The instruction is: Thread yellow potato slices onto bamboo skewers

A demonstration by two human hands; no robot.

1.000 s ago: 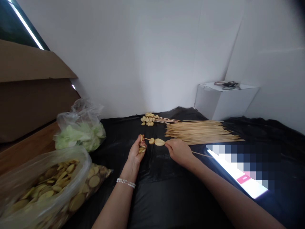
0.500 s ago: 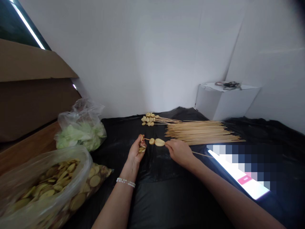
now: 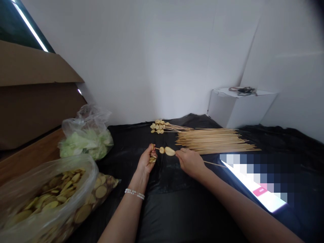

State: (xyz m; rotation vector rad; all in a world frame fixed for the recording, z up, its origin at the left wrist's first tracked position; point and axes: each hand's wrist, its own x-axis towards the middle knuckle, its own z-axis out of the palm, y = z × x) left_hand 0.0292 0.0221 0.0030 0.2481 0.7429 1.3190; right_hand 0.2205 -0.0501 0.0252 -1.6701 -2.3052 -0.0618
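Two slices (image 3: 169, 151) sit threaded on a skewer (image 3: 215, 164) over the black surface (image 3: 177, 209), between the hands. Right hand (image 3: 191, 162): fingers pinch the skewer just beside the larger slice; left hand (image 3: 145, 162): fingers pinch another slice (image 3: 152, 147) at the tip, loose slices (image 3: 152, 159) in the palm. Judged handling: skewer light, stiff, best gripped close behind the slices; slices firm, slightly slippery, may split, best held by the rim.

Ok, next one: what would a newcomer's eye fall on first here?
Probably the bright, partly pixelated screen at the right. Then the centre, where the right hand grips a skewer with pale slices on it, and the left hand holds more slices. Just beyond the right hand lies a broad spread of bare skewers.
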